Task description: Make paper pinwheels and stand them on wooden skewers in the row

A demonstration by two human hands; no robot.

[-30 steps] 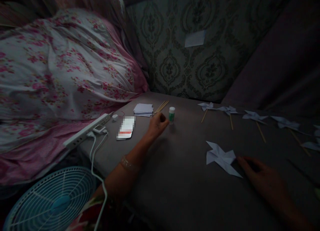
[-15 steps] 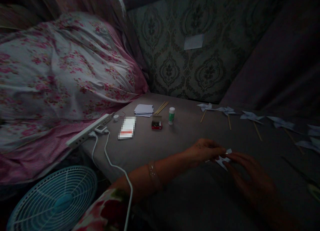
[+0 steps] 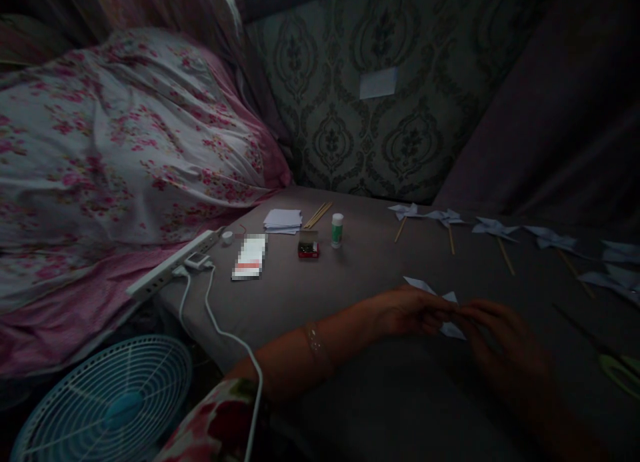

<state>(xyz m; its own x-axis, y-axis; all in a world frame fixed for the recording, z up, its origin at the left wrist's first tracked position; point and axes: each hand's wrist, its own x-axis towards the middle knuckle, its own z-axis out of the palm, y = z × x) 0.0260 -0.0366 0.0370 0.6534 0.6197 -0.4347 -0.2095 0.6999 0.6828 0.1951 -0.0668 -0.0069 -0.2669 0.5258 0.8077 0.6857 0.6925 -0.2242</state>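
Observation:
My left hand (image 3: pixel 407 309) is closed over a white paper pinwheel (image 3: pixel 453 330), whose blades stick out behind and below the fingers. The fingertips of my right hand (image 3: pixel 505 335) are pinched against the pinwheel's near-right side, meeting the left fingertips. Anything small between the fingers is hidden. Farther back stands a small red box (image 3: pixel 309 250) with its lid up and dark metallic bits inside. Next to it a glue stick (image 3: pixel 337 231) with a white cap and green label is upright.
Several finished pinwheels on sticks (image 3: pixel 495 229) line the table's back right. Scissors (image 3: pixel 617 369) lie at right. A paper stack (image 3: pixel 283 221), wooden sticks (image 3: pixel 319 215), a blurred-out white object (image 3: pixel 251 257) and a power strip (image 3: pixel 175 262) are at left. A blue fan (image 3: pixel 120 409) stands below.
My left hand has come from the small red box, which it had covered, over to the pinwheel at right. Both hands now meet on the pinwheel, which lay flat by my right hand before.

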